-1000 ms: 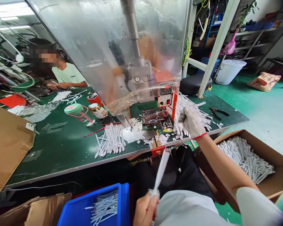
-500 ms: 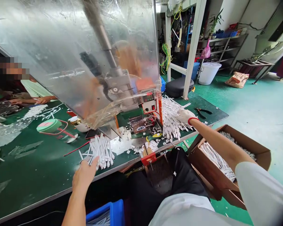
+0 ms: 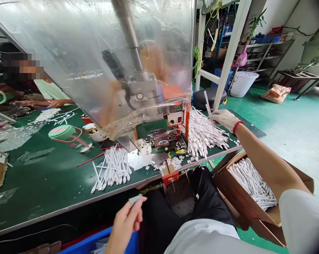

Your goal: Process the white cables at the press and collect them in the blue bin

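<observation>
Right of centre, the gloved right hand (image 3: 226,120) clamps its fingers on a tilted white strip (image 3: 207,102) above the right pile (image 3: 201,133); a dragging wrist could sweep that pile over the front edge of the table (image 3: 55,181). At lower centre, the left hand (image 3: 124,222) pinches a pale piece (image 3: 135,199), droppable if gripped loosely. More room lies left of the left pile (image 3: 112,165).

Blue plastic bin (image 3: 82,244): the bottom edge cut it off.
Grey metal machine (image 3: 142,86): looked blurry behind a cloudy see-through sheet (image 3: 82,63).
Small whitish piece (image 3: 135,199): the bare left hand (image 3: 127,218) hid part of it.
</observation>
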`<state>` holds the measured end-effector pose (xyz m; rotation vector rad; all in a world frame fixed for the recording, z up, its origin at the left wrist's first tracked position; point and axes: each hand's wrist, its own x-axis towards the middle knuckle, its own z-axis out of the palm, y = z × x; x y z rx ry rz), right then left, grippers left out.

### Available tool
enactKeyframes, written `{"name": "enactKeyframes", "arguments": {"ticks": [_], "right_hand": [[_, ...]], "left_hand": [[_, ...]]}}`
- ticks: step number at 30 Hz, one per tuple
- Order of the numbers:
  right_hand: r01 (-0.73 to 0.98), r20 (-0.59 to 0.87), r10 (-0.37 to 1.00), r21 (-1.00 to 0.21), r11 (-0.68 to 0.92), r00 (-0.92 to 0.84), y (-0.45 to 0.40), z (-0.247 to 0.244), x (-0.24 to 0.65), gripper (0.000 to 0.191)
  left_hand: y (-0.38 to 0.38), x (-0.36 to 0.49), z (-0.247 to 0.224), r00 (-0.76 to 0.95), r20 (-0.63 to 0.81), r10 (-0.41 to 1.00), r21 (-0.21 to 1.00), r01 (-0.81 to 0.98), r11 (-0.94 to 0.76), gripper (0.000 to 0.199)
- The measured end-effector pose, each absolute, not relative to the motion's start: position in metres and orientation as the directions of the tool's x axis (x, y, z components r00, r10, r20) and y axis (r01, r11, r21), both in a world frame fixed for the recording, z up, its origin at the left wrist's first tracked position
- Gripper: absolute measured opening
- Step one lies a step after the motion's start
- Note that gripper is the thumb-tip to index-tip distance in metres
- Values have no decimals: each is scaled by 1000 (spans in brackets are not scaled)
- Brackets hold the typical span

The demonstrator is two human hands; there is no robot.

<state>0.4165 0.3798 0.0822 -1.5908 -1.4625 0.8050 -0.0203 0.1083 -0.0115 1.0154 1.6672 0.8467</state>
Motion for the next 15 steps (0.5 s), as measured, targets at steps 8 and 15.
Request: {"name": "enactKeyframes", "arguments": {"ticks": [8,15], "right_hand": [[9,-77,968,-997,-77,-238,280,91,330,43],[109,-76,950,-993,-45,-303,246,62,297,37]], "left_hand": [[152,116,11,239,-187,953,981,-4,193,40],[162,125,1,185,-254,949,945,-163,285,46]]}}
